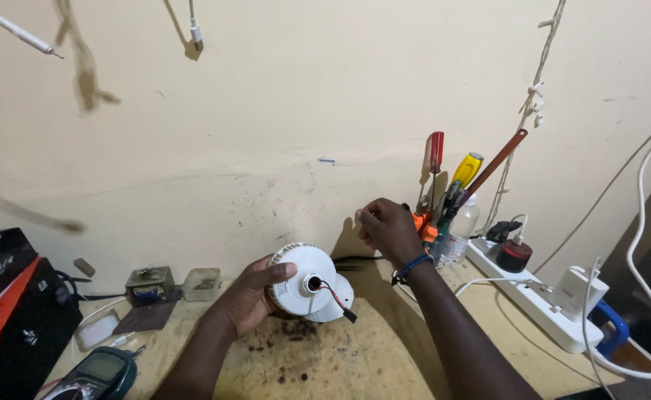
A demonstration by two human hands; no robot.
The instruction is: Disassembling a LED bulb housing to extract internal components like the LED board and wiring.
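Left hand (255,292) first: it is wrapped around a white round lamp housing (303,281), fingers curled behind the body and the thumb pressed over its ribbed rim. The housing is held just above the surface (355,355), tipped so its open neck faces the camera, and from that neck a red and black wire pair (336,300) runs out to the lower right, ending in a small black tip.

Right hand (388,230) is up and apart from the housing, higher and to the right of it, fingers bunched together with the tips pinched near the wall. Whether anything sits in that pinch is too small to tell. A blue beaded bracelet (414,264) circles the wrist.

Just beyond the right hand stands a clear container of tools (455,237): a red-handled screwdriver (435,152), a yellow-handled one (467,169) and a long orange-brown rod (497,159) leaning to the right. Beside it lies a white power strip (532,300) with a white adapter (578,289) plugged in and white cables trailing off right.

Left of the housing, against the wall, two small clear boxes (150,284) sit on the surface. Dark crumbs are scattered below the housing. At the lower left edge is a teal multimeter (99,370), and past it a black case with an orange panel (11,304).
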